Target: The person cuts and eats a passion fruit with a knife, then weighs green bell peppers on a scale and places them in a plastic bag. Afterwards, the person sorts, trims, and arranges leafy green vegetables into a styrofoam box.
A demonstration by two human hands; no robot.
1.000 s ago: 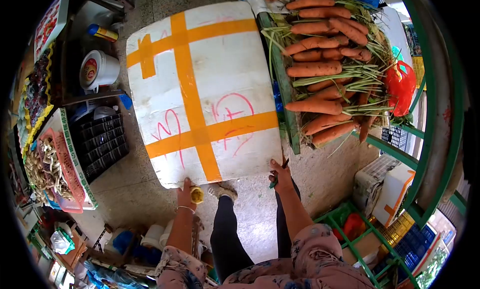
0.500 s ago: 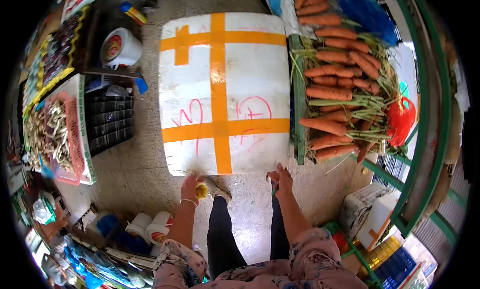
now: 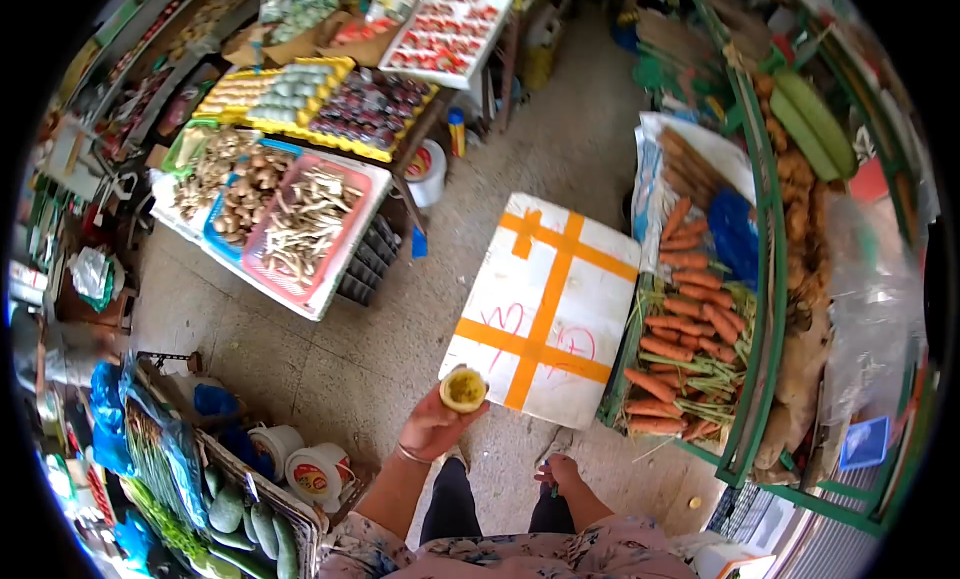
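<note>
My left hand [image 3: 432, 426] grips a cut fruit [image 3: 464, 388], yellow middle up. My right hand [image 3: 561, 473] curls in; I can't tell if it pinches anything. A taped white foam box [image 3: 565, 309] is just past both hands; carrots [image 3: 690, 329] lie past my right hand.

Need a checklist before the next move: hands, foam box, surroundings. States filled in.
1. Left hand has hold of the round yellow-centred item: ok.
2. Right hand free: cannot tell; fingers curled, contents unclear.
3. Left hand off the foam box: cannot tell; it overlaps the near edge in view.
4. Orange tape in place on the box's upper face: ok.
5. Carrots off the box top: ok.
</note>
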